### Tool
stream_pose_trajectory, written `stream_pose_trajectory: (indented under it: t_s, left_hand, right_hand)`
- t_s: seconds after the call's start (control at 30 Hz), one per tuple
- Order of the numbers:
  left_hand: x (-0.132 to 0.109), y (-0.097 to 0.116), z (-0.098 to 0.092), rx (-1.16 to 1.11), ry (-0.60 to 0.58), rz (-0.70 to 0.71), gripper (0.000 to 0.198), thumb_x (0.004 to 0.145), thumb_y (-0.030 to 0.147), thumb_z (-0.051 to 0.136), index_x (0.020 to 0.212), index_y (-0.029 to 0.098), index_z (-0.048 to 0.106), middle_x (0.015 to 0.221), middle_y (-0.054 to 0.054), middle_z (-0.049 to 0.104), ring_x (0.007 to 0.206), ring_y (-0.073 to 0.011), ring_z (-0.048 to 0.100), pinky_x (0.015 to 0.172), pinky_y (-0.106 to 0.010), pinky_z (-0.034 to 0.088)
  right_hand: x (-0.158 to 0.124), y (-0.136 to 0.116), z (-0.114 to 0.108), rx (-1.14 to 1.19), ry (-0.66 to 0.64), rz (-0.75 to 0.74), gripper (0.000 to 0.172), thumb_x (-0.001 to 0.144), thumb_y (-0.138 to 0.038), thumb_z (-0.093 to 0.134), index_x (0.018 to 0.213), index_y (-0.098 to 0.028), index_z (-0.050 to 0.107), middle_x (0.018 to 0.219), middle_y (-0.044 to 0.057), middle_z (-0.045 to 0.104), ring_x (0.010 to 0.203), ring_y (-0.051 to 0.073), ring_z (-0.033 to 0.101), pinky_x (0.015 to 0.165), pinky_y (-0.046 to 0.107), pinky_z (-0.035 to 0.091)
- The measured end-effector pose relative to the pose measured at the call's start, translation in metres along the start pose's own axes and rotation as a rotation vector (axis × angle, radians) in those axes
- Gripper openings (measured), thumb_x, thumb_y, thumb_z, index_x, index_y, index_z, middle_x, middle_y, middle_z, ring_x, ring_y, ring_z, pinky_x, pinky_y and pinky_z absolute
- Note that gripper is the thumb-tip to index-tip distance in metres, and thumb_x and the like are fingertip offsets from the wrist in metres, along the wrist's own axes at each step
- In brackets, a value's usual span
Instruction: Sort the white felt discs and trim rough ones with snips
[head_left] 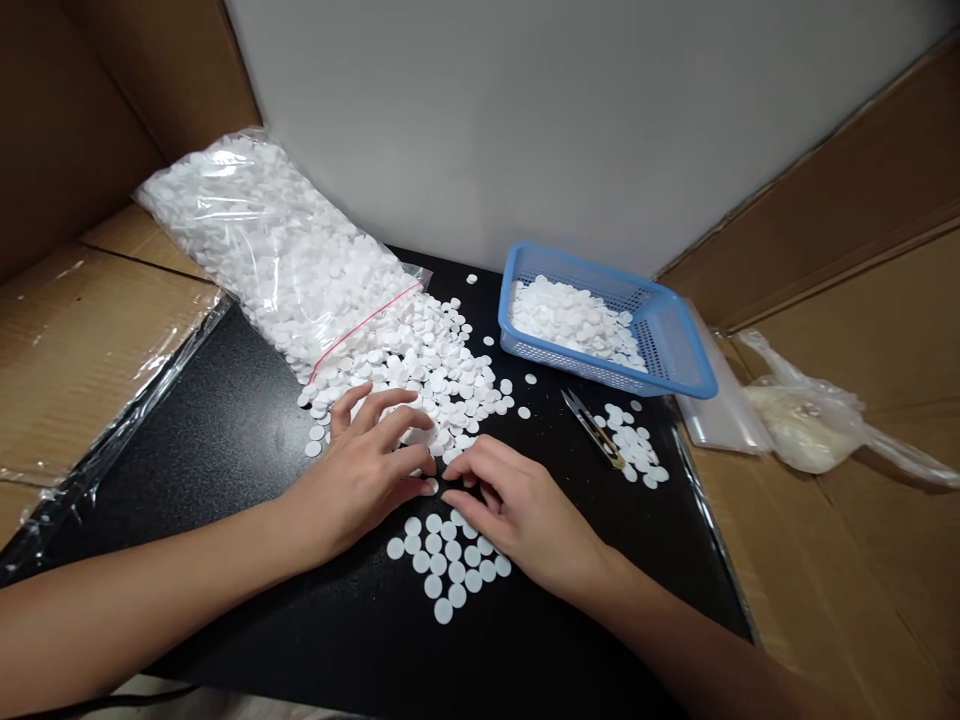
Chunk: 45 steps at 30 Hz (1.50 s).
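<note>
Small white discs spill from a clear plastic bag (270, 250) into a loose pile (435, 370) on a black mat (225, 440). My left hand (367, 470) rests at the pile's near edge, fingers curled and spread over a few discs. My right hand (517, 505) lies beside it, fingertips pressed together by the left thumb, touching discs. Below both hands, a tidy cluster of flat discs (450, 560) lies in rows. What the fingers pinch is too small to make out.
A blue perforated basket (667, 340) at the back right holds more discs. Small thread snips (592, 428) lie beside a little group of discs (634, 445). A crumpled plastic bag (802, 420) sits on cardboard at right. Cardboard walls surround the mat.
</note>
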<state>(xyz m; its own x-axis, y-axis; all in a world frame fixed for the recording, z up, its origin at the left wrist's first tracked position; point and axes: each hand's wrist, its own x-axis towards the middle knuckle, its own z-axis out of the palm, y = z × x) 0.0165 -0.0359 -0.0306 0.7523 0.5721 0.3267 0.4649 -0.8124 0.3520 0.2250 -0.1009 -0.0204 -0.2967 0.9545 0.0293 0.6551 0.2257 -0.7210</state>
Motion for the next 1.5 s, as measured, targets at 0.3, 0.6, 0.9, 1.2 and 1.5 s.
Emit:
stream_pose_trajectory:
  t_s: [0.3,0.6,0.9,1.2,1.5]
  left_hand:
    - [-0.004,-0.002,0.000,-0.004,-0.013,-0.020,0.006,0.087,0.021,0.074,0.087,0.026,0.071,0.122,-0.005,0.063,0.134,-0.0325,0.041,0.113,-0.060,0.018]
    - [-0.004,0.000,0.000,-0.027,-0.037,-0.042,0.011,0.083,0.018,0.078,0.088,0.026,0.072,0.126,-0.004,0.061,0.137,-0.0341,0.038,0.114,-0.063,0.015]
    - [-0.005,-0.003,-0.002,-0.004,-0.013,-0.051,0.011,0.088,0.016,0.071,0.089,0.027,0.072,0.125,-0.004,0.062,0.136,-0.0339,0.039,0.114,-0.063,0.018]
    - [-0.004,0.002,-0.012,-0.117,-0.146,-0.046,0.026,0.090,0.005,0.053,0.088,0.026,0.069,0.135,-0.005,0.053,0.140,-0.0349,0.031,0.110,-0.066,0.020]
    - [-0.005,-0.001,-0.013,-0.051,-0.096,-0.052,0.014,0.094,0.012,0.055,0.095,0.024,0.062,0.142,-0.010,0.046,0.142,-0.0364,0.026,0.107,-0.065,0.025]
  right_hand:
    - [0.007,-0.007,0.016,0.014,0.094,0.102,0.007,0.089,-0.020,0.066,0.084,-0.022,0.063,0.084,-0.001,0.063,0.071,0.014,0.060,0.060,0.025,0.044]
    - [0.006,-0.005,-0.003,0.085,0.047,0.200,0.013,0.085,-0.018,0.066,0.073,-0.021,0.064,0.074,-0.002,0.061,0.064,0.012,0.055,0.055,0.024,0.041]
    - [-0.002,0.009,-0.028,0.044,-0.016,0.214,0.010,0.092,-0.019,0.059,0.086,-0.022,0.066,0.079,-0.001,0.064,0.065,0.013,0.058,0.058,0.026,0.045]
    - [-0.004,0.005,-0.019,0.043,-0.089,0.122,0.024,0.094,-0.007,0.051,0.089,-0.023,0.068,0.089,0.001,0.059,0.070,0.013,0.058,0.061,0.026,0.045]
    - [0.007,0.008,-0.006,-0.103,0.050,0.033,0.009,0.095,-0.015,0.057,0.102,-0.019,0.060,0.095,0.003,0.058,0.068,0.014,0.055,0.062,0.027,0.045]
